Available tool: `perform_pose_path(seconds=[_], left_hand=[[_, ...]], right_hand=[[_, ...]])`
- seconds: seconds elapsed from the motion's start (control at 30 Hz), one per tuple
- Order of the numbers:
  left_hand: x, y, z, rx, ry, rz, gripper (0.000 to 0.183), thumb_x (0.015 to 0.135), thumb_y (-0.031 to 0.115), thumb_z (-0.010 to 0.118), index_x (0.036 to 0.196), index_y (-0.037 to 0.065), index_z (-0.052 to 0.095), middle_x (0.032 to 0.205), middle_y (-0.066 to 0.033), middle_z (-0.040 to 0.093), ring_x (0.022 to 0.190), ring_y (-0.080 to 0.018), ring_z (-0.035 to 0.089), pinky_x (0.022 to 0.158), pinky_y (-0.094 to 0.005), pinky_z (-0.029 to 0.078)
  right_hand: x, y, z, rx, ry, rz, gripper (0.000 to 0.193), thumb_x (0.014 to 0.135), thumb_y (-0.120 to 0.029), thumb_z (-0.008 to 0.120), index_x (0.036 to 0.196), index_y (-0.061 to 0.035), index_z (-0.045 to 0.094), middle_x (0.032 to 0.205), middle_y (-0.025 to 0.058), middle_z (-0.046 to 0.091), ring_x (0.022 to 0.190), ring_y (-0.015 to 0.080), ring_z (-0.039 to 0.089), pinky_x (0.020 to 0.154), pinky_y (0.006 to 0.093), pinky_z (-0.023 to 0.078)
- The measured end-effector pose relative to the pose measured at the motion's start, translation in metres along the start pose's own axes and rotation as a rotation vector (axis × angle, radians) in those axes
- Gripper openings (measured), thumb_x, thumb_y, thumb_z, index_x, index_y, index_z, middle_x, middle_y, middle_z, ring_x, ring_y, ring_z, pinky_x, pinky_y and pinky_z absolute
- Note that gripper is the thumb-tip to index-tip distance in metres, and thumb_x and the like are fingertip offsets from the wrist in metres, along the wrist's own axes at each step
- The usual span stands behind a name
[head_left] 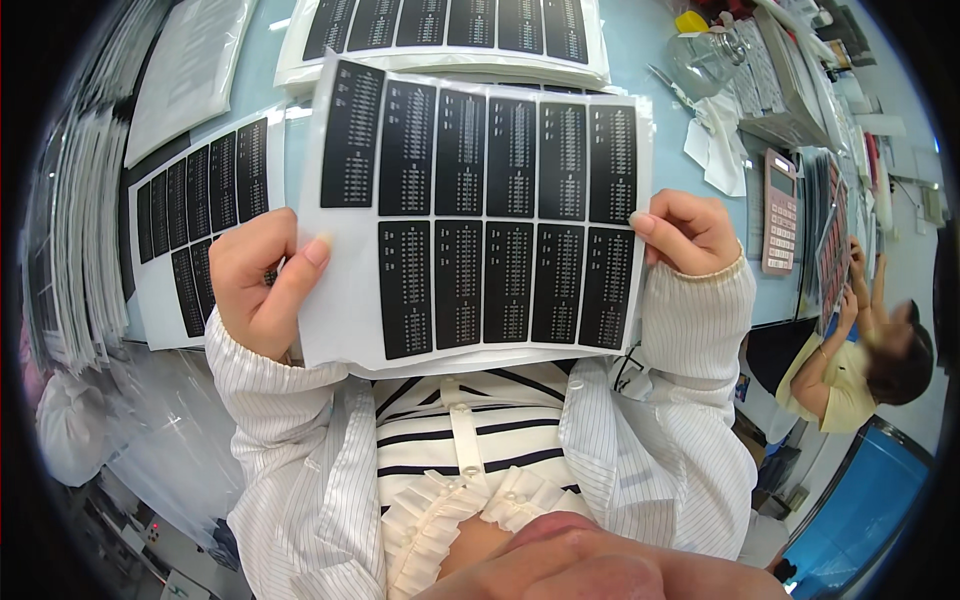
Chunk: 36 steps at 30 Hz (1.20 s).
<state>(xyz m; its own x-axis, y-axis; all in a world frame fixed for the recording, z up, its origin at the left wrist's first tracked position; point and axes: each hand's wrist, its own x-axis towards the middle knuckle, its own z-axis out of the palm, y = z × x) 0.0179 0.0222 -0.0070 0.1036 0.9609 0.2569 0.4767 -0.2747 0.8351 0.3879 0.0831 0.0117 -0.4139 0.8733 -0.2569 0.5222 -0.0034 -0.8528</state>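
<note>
A white sheet of black printed labels (pixel 510 160) is held up between my two hands, above the near edge of the table. My left hand (pixel 265 280) pinches its left edge, thumb on the front face. At the right edge my right hand (pixel 690 230) grips it the same way. Black rectangular labels fill two rows, and the lower left spot is bare white backing. Just beyond it lies a stack of similar label sheets (pixel 450 62), partly hidden by the held sheet. Another label sheet (pixel 210 190) rests on the table beside my left hand.
Plastic-wrapped sheets (pixel 190 75) and tall stacks of sheets (pixel 75 220) stand at the left. On the right are a pink calculator (pixel 779 212), a glass jar (pixel 705 62), crumpled white paper (pixel 716 145) and a grey box (pixel 790 85). A co-worker (pixel 840 370) sits at far right.
</note>
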Motion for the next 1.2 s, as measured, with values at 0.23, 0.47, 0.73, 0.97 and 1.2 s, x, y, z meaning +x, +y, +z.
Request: perform_pose_path(seconds=[0.23, 0.47, 0.73, 0.97, 1.2], left_hand=[[-0.003, 0.003, 0.006, -0.095, 0.253, 0.044, 0.024, 0.081, 0.005, 0.060, 0.062, -0.003, 0.047, 0.058, -0.0043, 0.047, 0.050, -0.0096, 0.037, 0.048, -0.0231, 0.026], [0.000, 0.002, 0.009, -0.041, 0.317, 0.053, 0.025, 0.084, 0.003, 0.059, 0.063, -0.002, 0.046, 0.058, -0.0012, 0.044, 0.052, -0.0073, 0.034, 0.049, -0.0226, 0.024], [-0.002, 0.003, 0.002, -0.125, 0.240, -0.156, 0.029, 0.085, 0.010, 0.059, 0.061, 0.000, 0.045, 0.057, 0.0026, 0.040, 0.053, -0.0047, 0.030, 0.049, -0.0221, 0.021], [-0.001, 0.003, 0.003, -0.261, 0.174, -0.406, 0.030, 0.085, 0.014, 0.060, 0.060, 0.004, 0.046, 0.056, 0.0061, 0.041, 0.052, -0.0024, 0.029, 0.048, -0.0211, 0.021], [0.000, -0.001, 0.003, -0.258, 0.110, -0.423, 0.030, 0.085, 0.014, 0.060, 0.060, 0.004, 0.046, 0.055, 0.0069, 0.037, 0.052, -0.0023, 0.028, 0.048, -0.0211, 0.020]], right_hand=[[-0.004, -0.002, 0.007, 0.179, 0.332, -0.188, 0.021, 0.088, -0.013, 0.059, 0.071, -0.0015, 0.055, 0.059, 0.0005, 0.053, 0.045, 0.0049, 0.044, 0.042, 0.0181, 0.032], [-0.002, 0.001, 0.014, 0.137, 0.458, -0.312, 0.019, 0.088, -0.013, 0.060, 0.074, -0.0004, 0.056, 0.066, 0.0014, 0.055, 0.047, 0.0046, 0.044, 0.042, 0.0176, 0.034], [-0.001, -0.004, 0.016, 0.328, 0.389, -0.173, 0.021, 0.087, -0.014, 0.062, 0.070, -0.0009, 0.058, 0.057, -0.0014, 0.053, 0.045, 0.0035, 0.042, 0.040, 0.0177, 0.029], [0.001, -0.004, 0.016, 0.424, 0.275, -0.024, 0.022, 0.088, -0.015, 0.058, 0.071, -0.0019, 0.057, 0.055, 0.0002, 0.054, 0.039, 0.0049, 0.042, 0.038, 0.0189, 0.029], [0.000, -0.005, 0.017, 0.488, 0.245, -0.003, 0.022, 0.087, -0.014, 0.057, 0.070, -0.0007, 0.057, 0.055, 0.0019, 0.055, 0.039, 0.0059, 0.044, 0.038, 0.0194, 0.031]])
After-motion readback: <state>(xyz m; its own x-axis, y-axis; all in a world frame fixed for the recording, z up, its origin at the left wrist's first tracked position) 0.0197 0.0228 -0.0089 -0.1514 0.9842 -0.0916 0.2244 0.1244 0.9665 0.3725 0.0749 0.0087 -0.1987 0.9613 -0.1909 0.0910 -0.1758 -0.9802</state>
